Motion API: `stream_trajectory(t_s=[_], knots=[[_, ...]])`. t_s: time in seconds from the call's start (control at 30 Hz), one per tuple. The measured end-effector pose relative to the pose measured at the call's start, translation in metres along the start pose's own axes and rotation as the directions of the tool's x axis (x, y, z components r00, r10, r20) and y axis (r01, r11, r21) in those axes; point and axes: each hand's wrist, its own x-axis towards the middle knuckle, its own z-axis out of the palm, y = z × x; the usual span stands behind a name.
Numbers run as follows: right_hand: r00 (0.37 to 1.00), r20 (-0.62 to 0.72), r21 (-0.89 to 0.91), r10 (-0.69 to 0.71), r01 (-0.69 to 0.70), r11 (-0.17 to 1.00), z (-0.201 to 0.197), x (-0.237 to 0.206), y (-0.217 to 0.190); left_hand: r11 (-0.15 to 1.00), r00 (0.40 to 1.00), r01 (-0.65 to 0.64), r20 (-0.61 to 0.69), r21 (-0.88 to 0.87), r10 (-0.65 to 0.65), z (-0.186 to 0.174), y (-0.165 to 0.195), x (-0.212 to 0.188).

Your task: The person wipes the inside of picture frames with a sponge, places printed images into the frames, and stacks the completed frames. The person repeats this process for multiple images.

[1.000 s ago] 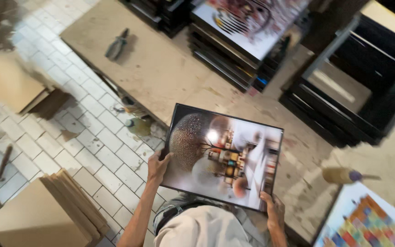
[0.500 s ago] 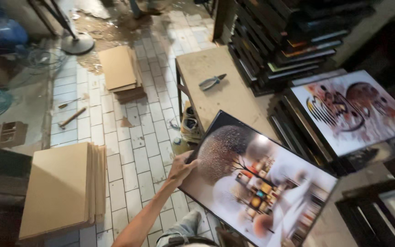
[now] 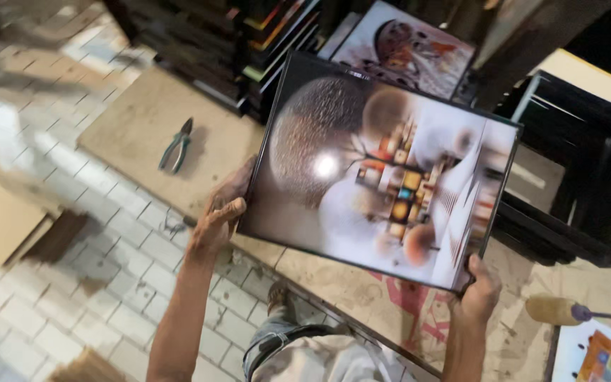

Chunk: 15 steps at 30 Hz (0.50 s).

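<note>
- Glossy black-framed rectangular picture (image 3: 380,173) now sits higher and further over the dusty wooden worktop (image 3: 143,134) than half a second ago, tilted, long edge running up-right; a second ago it was low, close to the body. Reads as being swung across, not set down: no edge touches the worktop.
- Left hand (image 3: 219,216): fingers curled shut on the frame's lower-left edge, thumb on the front.
- Right hand (image 3: 479,293): fingers wrapped round the bottom-right corner, gripping tight.
- Picture surface is slick, throws a bright glare spot; print shows brown spheres and small coloured blocks.
- Green-handled metal pliers (image 3: 176,146) lie flat on the worktop, well apart from the left hand.
- Stack of black frames (image 3: 567,170) to the right; yellow roller with purple handle (image 3: 563,311) near the right hand.
- White tiled floor (image 3: 107,283) below, gritty.
</note>
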Motion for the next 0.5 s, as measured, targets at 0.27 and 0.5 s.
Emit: stream_trajectory(t_s=[0.27,0.5], knots=[[0.989,0.037,0.121,-0.142,0.137,0.983,0.102,0.112,-0.046,0.989,0.986,-0.097,0.142,0.11,0.081,-0.017,-0.01,0.19],[0.996,-0.032,0.047,-0.085,0.086,0.995,0.161,0.212,-0.042,0.974,0.997,0.074,-0.041,0.214,-0.067,-0.028,-0.051,0.319]])
